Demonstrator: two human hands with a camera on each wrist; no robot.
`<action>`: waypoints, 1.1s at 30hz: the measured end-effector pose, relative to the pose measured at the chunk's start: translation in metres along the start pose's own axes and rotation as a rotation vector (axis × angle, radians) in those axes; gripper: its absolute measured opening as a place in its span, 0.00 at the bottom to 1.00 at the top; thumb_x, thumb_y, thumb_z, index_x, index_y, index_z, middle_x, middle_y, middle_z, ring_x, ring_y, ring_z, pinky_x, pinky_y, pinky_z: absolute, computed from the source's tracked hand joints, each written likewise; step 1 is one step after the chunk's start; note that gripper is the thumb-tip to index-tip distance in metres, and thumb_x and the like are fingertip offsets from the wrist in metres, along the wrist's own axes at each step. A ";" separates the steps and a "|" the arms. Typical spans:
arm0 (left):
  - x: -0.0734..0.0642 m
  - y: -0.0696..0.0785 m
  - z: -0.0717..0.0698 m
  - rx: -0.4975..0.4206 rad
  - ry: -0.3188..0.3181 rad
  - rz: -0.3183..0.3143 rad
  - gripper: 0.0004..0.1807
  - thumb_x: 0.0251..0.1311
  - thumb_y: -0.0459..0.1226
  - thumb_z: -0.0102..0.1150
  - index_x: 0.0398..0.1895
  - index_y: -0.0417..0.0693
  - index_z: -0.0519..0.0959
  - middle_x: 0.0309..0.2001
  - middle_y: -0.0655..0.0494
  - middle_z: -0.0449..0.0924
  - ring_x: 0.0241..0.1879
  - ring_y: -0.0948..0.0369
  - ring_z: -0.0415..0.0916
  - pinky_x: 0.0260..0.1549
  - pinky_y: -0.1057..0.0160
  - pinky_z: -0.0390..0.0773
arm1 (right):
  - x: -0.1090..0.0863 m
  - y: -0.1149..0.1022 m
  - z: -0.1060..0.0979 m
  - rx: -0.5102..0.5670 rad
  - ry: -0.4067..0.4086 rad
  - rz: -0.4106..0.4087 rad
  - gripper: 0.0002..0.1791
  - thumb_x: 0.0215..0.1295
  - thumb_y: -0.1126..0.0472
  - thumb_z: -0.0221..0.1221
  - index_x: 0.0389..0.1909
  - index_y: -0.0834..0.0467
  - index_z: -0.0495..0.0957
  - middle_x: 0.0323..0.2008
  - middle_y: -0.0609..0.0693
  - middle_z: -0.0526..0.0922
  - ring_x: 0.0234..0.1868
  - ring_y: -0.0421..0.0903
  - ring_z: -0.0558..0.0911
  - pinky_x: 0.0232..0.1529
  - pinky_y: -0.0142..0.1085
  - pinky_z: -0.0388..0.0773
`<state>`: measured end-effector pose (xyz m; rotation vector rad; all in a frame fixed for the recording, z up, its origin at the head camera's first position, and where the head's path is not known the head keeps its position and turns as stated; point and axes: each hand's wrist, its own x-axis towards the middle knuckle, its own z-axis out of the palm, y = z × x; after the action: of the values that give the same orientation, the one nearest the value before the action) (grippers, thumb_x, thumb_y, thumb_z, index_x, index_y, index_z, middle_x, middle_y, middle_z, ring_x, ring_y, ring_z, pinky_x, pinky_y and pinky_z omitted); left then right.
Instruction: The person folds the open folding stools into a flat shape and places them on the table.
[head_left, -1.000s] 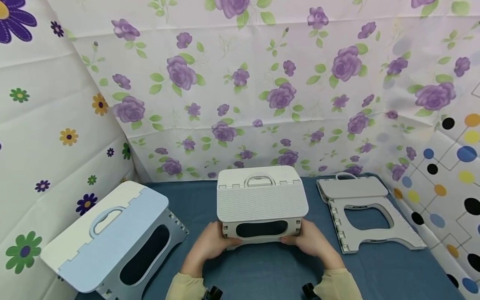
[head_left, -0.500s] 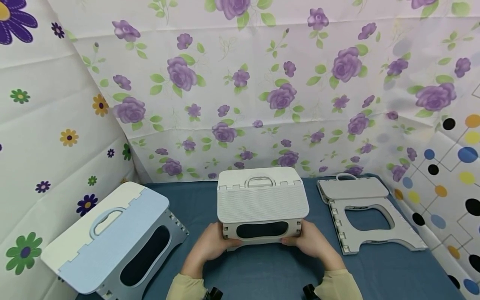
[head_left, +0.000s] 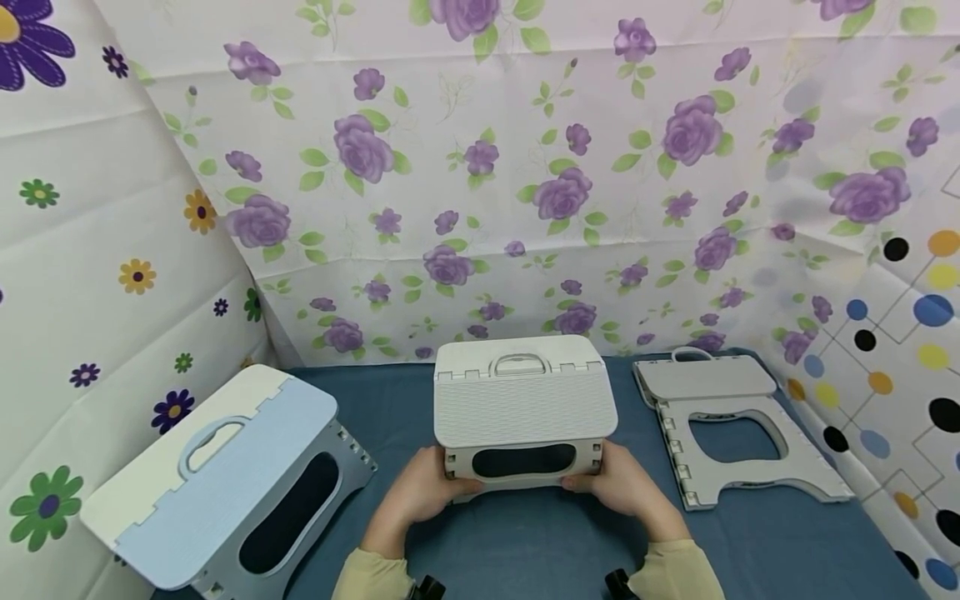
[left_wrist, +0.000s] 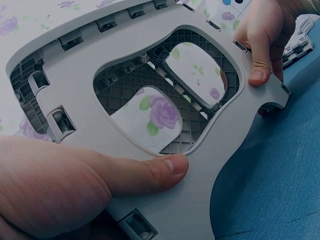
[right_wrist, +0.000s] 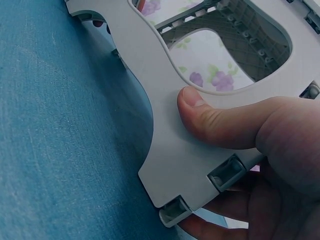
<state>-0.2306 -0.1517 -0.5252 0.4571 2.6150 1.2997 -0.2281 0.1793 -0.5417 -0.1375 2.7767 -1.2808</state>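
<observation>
A white folding step stool (head_left: pixel 525 408) stands unfolded at the middle of the table, its ribbed top and small carry handle facing up. My left hand (head_left: pixel 429 483) grips its left side low down, the thumb laid across the front leg panel (left_wrist: pixel 200 185) below the oval opening. On the opposite side my right hand (head_left: pixel 617 479) holds the same panel, its thumb pressed flat on the front. In the right wrist view, the fingers (right_wrist: pixel 225 210) of that hand curl behind the panel's edge. The stool's rear legs are hidden in the head view.
To the left stands a larger blue and white folding stool (head_left: pixel 225 467), unfolded and turned at an angle. A light grey folding stool (head_left: pixel 720 425) lies folded flat at the right. Blue cloth (head_left: pixel 532 542) covers the table, and flowered sheets (head_left: pixel 480 192) hang behind and at the sides.
</observation>
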 end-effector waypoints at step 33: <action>0.001 -0.002 0.000 -0.007 -0.008 0.022 0.40 0.57 0.45 0.83 0.71 0.45 0.76 0.57 0.46 0.85 0.54 0.49 0.84 0.52 0.43 0.81 | -0.001 0.002 0.001 0.009 0.008 -0.014 0.37 0.52 0.60 0.84 0.63 0.57 0.81 0.51 0.50 0.88 0.50 0.48 0.85 0.56 0.58 0.80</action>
<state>-0.2316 -0.1519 -0.5268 0.4903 2.6051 1.3107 -0.2274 0.1794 -0.5440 -0.1513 2.7810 -1.3004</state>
